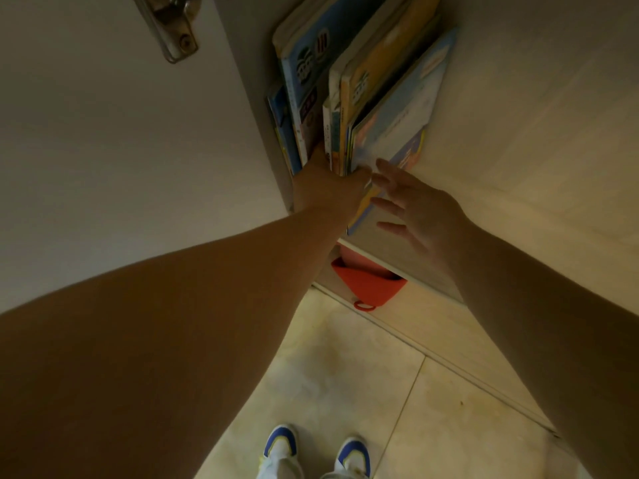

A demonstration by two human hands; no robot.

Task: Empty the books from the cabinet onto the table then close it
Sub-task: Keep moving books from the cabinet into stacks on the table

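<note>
Several colourful children's books [363,91] stand leaning inside an open cabinet. My left hand [328,188] reaches into the row, fingers pushed between the books and thumb on the near edges of a middle group; it grips that group. My right hand [415,209] hovers open just right of it, fingers spread, fingertips close to the lowest pale blue book [397,126]. The open cabinet door [121,133] stands at the left, with a metal hinge [173,29] at its top. The table is out of view.
The cabinet's light wood side panel [536,133] runs along the right. Below the book shelf a red pouch [366,285] with a loop sticks out of a lower compartment. Beige floor tiles [345,375] and my two blue-and-white shoes [311,454] lie beneath.
</note>
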